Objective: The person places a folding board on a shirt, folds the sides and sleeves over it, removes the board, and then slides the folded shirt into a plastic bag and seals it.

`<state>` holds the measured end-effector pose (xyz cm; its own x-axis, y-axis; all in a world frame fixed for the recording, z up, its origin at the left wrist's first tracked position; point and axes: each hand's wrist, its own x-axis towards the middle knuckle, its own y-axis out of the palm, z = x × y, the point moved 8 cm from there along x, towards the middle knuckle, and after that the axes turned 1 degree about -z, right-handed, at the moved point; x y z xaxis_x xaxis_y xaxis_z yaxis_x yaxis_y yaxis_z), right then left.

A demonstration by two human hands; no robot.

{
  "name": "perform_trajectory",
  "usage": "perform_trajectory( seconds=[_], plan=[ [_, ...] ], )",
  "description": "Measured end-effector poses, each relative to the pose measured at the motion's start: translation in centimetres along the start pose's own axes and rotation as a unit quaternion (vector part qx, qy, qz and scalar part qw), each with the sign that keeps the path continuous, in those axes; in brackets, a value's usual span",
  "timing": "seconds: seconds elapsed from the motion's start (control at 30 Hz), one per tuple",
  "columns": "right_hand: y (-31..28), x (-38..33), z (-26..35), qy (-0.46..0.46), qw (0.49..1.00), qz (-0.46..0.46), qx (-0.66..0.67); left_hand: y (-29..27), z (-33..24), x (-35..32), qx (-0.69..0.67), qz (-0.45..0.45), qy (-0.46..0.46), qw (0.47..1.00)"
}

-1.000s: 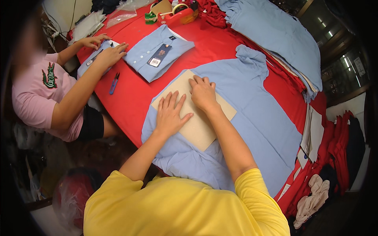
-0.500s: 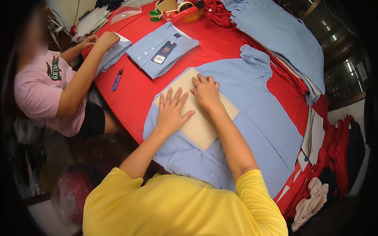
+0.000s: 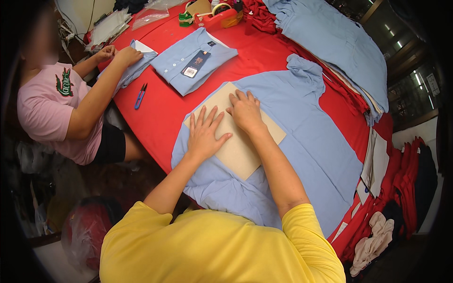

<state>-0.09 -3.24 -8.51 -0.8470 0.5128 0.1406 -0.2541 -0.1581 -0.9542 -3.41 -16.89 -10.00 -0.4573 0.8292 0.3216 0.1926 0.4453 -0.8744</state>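
Observation:
A light blue shirt (image 3: pixel 311 137) lies spread over the red-covered table in front of me, its lower part bunched near my body. On top of it rests a flat beige cardboard sheet (image 3: pixel 243 158), set at a slant. My left hand (image 3: pixel 205 136) presses flat on the sheet's left side, fingers spread. Toward the sheet's far end, my right hand (image 3: pixel 246 114) rests with its fingers slightly bent and apart, holding nothing. Beyond the sheet is a folded blue shirt (image 3: pixel 165 63) with buttons and a dark hang tag (image 3: pixel 196 63).
Small blue thread snips (image 3: pixel 140 96) lie left of the folded shirt. A co-worker in a pink shirt (image 3: pixel 49 106) handles another blue garment (image 3: pixel 134 68) at the left edge. A tape dispenser (image 3: pixel 217 20) stands at the back; a thick stack of blue garments (image 3: pixel 335 47) fills the far right.
My right hand has shifted very slightly left on the cardboard, its fingers moving a little. My left hand stays in place. The co-worker's nearer hand has moved slightly down.

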Motion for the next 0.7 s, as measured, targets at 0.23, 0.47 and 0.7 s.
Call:
perform_trajectory(
  seconds=[0.23, 0.47, 0.7],
  plan=[
    [0.9, -0.1, -0.5, -0.013, 0.999, -0.048, 0.014, -0.1, 0.1, -0.3, -0.025, -0.012, -0.001, 1.0],
    [0.9, 0.0, -0.3, 0.002, 1.0, -0.006, 0.022, -0.2, 0.0, -0.6, 0.006, -0.002, -0.01, 1.0],
    [1.0, 0.0, 0.2, 0.019, 0.999, 0.026, 0.006, -0.1, 0.2, -0.8, 0.038, -0.004, -0.01, 0.999]
  ],
)
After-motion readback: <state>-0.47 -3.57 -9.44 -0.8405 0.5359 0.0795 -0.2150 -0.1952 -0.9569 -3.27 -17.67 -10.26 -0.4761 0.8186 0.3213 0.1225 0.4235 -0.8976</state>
